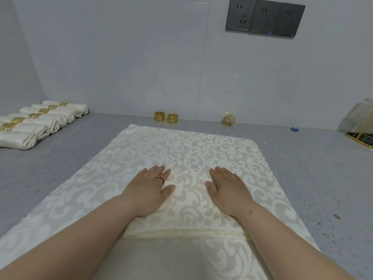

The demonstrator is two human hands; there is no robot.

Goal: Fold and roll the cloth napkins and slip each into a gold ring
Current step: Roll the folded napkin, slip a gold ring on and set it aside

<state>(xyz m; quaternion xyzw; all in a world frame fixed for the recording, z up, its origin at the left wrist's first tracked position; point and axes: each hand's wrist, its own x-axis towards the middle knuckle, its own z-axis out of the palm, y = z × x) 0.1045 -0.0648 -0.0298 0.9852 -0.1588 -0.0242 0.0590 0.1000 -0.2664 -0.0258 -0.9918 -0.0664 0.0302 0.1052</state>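
A cream damask cloth napkin with a pale scroll pattern (193, 158) lies spread on the grey speckled counter (323, 178), its near part folded over into a doubled band whose hem crosses under the forearms. The left hand (150, 190) and right hand (227, 190) press flat on that band, fingers straight and close together, gripping nothing. The cloth looks light, limp and somewhat slick, so it should crease easily but may slide; pinching the fold's two outer corners would likely control it best. Two openwork gold rings (165, 117) stand at the far edge, with finished ringed rolls (36, 122) far left.
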